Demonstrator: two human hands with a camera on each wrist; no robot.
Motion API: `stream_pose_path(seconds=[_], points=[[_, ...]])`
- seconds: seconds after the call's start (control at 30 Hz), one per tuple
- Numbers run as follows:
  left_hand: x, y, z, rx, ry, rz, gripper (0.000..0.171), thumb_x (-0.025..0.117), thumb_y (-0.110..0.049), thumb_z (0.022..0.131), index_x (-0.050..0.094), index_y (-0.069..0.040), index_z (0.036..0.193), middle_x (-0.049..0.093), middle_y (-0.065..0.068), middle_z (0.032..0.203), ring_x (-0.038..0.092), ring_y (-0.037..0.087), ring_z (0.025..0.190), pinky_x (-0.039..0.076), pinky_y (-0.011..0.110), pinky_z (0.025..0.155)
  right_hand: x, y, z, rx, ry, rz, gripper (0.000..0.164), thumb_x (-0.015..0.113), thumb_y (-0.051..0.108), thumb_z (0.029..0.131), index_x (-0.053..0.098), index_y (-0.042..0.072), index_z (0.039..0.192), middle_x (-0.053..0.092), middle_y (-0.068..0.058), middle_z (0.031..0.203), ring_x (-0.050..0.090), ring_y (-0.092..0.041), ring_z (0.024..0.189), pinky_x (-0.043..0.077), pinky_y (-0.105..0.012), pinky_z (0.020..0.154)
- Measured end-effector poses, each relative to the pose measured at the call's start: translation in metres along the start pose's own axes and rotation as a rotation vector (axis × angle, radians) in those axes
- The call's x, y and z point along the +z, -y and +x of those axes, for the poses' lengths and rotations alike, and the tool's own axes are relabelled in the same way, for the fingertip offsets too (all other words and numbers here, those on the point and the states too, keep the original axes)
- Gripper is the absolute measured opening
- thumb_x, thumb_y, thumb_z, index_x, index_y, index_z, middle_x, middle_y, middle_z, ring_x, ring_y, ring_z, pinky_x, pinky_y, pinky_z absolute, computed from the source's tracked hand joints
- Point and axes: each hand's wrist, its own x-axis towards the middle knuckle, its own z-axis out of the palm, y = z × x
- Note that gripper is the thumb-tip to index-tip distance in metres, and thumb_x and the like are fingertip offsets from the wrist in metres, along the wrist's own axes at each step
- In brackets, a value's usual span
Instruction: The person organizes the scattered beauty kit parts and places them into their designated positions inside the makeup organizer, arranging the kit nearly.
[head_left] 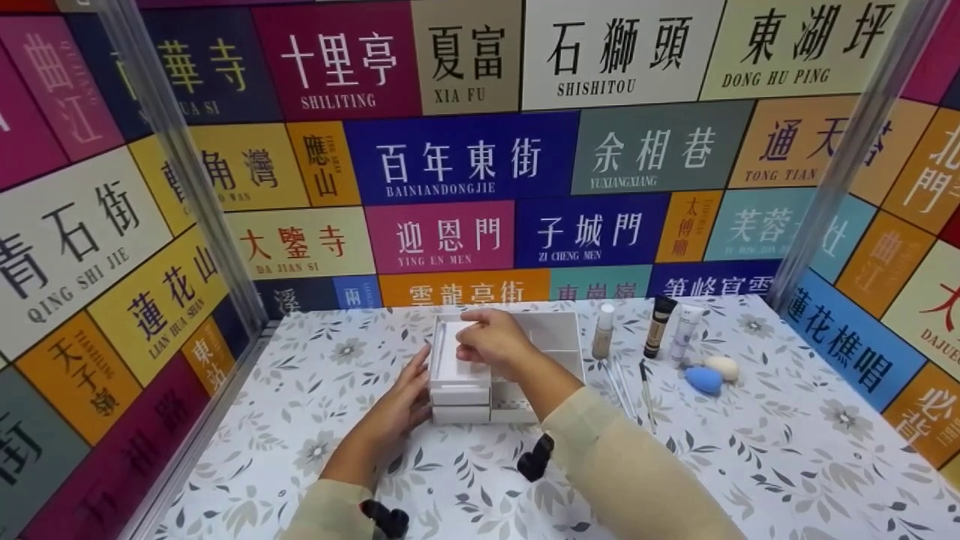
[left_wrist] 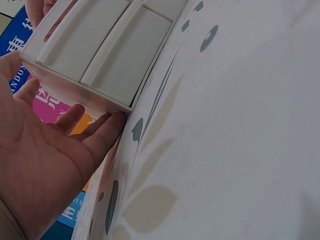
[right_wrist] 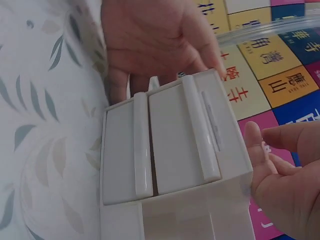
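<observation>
The white drawer organizer (head_left: 460,395) stands at twelve o'clock on the floral table (head_left: 450,480). The left hand (head_left: 405,390) touches its nine-o'clock side, fingers extended. The right hand (head_left: 495,341) bends its fingers over the ten-o'clock top; whether they grip anything, I cannot tell. A blue sponge (head_left: 703,379) lies at three o'clock.

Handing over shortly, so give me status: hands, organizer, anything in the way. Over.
Left hand against side of white organizer; right hand over its top, contact unclear. Both drawers look closed. Brushes right of it, not blocking.
</observation>
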Motion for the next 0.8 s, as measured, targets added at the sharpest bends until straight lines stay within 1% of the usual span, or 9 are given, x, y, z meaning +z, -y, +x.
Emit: stream_pose_path(seconds=[0.17, 0.33, 0.43, 0.57, 0.67, 0.8], points=[[0.002, -0.001, 0.001, -0.011, -0.007, 0.005, 0.060, 0.052, -0.056, 0.109, 0.026, -0.059, 0.163, 0.013, 0.000, 0.182, 0.034, 0.034, 0.163, 0.030, 0.054, 0.133, -0.014, 0.001, -0.007, -0.031, -0.023, 0.074, 0.047, 0.069, 0.003, 0.100, 0.062, 0.004, 0.146, 0.070, -0.017, 0.111, 0.072, -0.017, 0.076, 0.067, -0.031, 0.080], [0.003, -0.003, 0.003, -0.035, -0.030, 0.021, 0.058, 0.054, -0.059, 0.107, 0.030, -0.062, 0.160, 0.016, -0.003, 0.181, 0.036, 0.033, 0.162, 0.031, 0.054, 0.133, -0.030, -0.002, -0.019, -0.069, -0.025, 0.141, 0.046, 0.070, 0.002, 0.099, 0.062, 0.003, 0.144, 0.068, -0.010, 0.107, 0.071, -0.018, 0.081, 0.067, -0.030, 0.080], [0.003, -0.003, 0.004, -0.031, -0.027, 0.018, 0.058, 0.054, -0.058, 0.107, 0.030, -0.062, 0.160, 0.016, -0.005, 0.181, 0.035, 0.032, 0.163, 0.029, 0.055, 0.133, -0.041, -0.005, -0.027, -0.091, -0.018, 0.159, 0.046, 0.070, 0.001, 0.099, 0.062, 0.002, 0.144, 0.068, -0.009, 0.106, 0.070, -0.019, 0.083, 0.066, -0.030, 0.080], [0.003, -0.002, 0.004, -0.014, -0.018, 0.023, 0.059, 0.052, -0.055, 0.109, 0.027, -0.060, 0.162, 0.014, -0.004, 0.181, 0.032, 0.032, 0.164, 0.027, 0.055, 0.134, -0.056, -0.011, -0.038, -0.119, -0.015, 0.160, 0.046, 0.067, -0.001, 0.099, 0.061, 0.001, 0.145, 0.067, -0.010, 0.107, 0.070, -0.019, 0.084, 0.066, -0.031, 0.080], [0.002, -0.002, 0.004, -0.015, -0.029, 0.030, 0.058, 0.051, -0.055, 0.109, 0.027, -0.061, 0.162, 0.014, -0.003, 0.181, 0.031, 0.034, 0.164, 0.027, 0.055, 0.134, -0.067, -0.015, -0.046, -0.133, -0.013, 0.166, 0.046, 0.066, -0.001, 0.101, 0.060, 0.001, 0.146, 0.065, -0.009, 0.107, 0.071, -0.019, 0.085, 0.066, -0.032, 0.080], [0.001, -0.001, 0.003, -0.024, -0.037, 0.016, 0.055, 0.051, -0.055, 0.109, 0.029, -0.064, 0.159, 0.015, -0.004, 0.181, 0.031, 0.034, 0.164, 0.027, 0.055, 0.134, -0.083, -0.020, -0.056, -0.138, -0.014, 0.166, 0.047, 0.067, 0.001, 0.102, 0.057, 0.000, 0.148, 0.063, -0.007, 0.108, 0.072, -0.020, 0.088, 0.066, -0.031, 0.083]])
